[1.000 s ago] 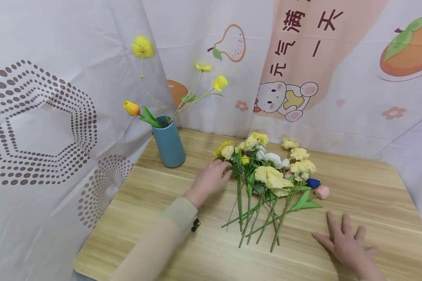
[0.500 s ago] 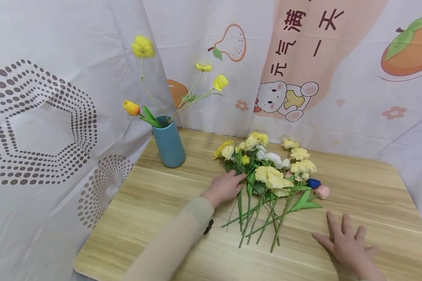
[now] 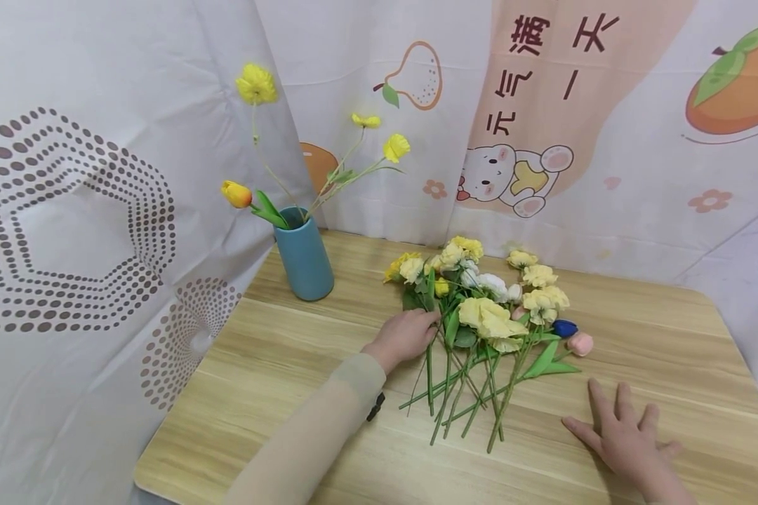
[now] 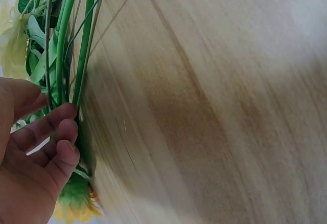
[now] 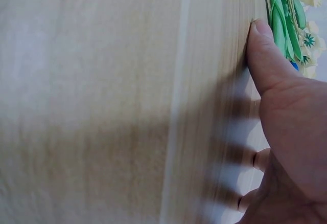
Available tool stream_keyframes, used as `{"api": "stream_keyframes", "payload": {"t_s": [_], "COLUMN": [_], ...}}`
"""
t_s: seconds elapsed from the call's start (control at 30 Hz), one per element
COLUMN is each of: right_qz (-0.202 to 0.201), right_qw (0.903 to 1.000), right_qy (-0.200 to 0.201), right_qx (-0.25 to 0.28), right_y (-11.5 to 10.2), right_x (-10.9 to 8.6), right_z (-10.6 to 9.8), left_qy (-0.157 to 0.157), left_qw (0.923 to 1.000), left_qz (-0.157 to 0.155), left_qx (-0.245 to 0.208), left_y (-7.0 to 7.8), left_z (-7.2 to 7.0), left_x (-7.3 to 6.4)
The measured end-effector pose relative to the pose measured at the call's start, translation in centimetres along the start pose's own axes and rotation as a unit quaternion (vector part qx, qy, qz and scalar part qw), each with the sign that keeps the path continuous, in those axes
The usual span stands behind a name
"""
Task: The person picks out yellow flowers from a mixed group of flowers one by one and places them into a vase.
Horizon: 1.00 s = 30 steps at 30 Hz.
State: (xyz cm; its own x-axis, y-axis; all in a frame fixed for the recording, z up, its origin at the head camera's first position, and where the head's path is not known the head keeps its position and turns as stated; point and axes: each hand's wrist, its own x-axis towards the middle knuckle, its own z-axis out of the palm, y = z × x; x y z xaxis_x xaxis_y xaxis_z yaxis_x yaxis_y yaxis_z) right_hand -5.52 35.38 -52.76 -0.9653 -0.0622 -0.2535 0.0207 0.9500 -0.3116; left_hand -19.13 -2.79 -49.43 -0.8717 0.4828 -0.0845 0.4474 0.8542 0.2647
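Backdrop (image 3: 644, 231): printed fabric hanging close behind everything; I'd guess tall blooms could brush it.
Wood-grain tabletop (image 3: 227, 407): both hands work over it.
Loose flowers (image 3: 486, 319): artificial-looking heap mid-table, stems crossed; lifting one might drag its neighbours, since leaves and stalks overlap in the way.
Blue vase (image 3: 304, 263): upright, far left corner, holding an orange-yellow tulip (image 3: 236, 194) and yellow poppies (image 3: 256, 84); blooms splay outward, so a knock could topple it.
Left hand (image 3: 406, 333): curled at the heap's left edge, thumb and forefinger pinching green stems (image 4: 62, 42); how firmly, I can't tell.
Right hand (image 3: 625, 435): fingers spread, gripping nothing, near the pink tulip (image 3: 580, 344).
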Motion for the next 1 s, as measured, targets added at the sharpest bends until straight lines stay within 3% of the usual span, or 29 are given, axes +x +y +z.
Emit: {"api": "stream_keyframes", "payload": {"t_s": [0.17, 0.33, 0.47, 0.67, 0.83, 1.0], "right_qz": [-0.004, -0.006, -0.005, 0.005, 0.007, 0.006], "right_qw": [1.0000, 0.9999, 0.9999, 0.9999, 0.9999, 0.9999], "right_qy": [0.005, 0.009, 0.010, -0.003, -0.007, -0.008], "right_qx": [0.002, 0.003, 0.011, 0.013, 0.010, 0.013], "right_y": [0.0, 0.0, 0.0, 0.1, 0.1, 0.2], "right_x": [0.0, 0.0, 0.0, 0.0, 0.0, -0.1], "right_z": [0.1, 0.1, 0.0, -0.1, -0.1, 0.0], "left_qy": [0.009, 0.060, 0.100, 0.119, 0.131, 0.142], "left_qw": [0.9999, 0.9956, 0.9822, 0.9553, 0.9399, 0.9364], "left_qz": [0.006, -0.045, -0.094, -0.140, -0.168, -0.197], "left_qx": [-0.005, -0.056, -0.128, -0.231, -0.267, -0.253], "left_y": [0.2, -0.1, -0.5, -1.6, -3.6, -6.1], "left_z": [-0.1, -0.3, -0.7, -1.4, -1.8, -2.2], "left_x": [-0.1, -0.1, -0.2, -1.0, -2.1, -3.6]}}
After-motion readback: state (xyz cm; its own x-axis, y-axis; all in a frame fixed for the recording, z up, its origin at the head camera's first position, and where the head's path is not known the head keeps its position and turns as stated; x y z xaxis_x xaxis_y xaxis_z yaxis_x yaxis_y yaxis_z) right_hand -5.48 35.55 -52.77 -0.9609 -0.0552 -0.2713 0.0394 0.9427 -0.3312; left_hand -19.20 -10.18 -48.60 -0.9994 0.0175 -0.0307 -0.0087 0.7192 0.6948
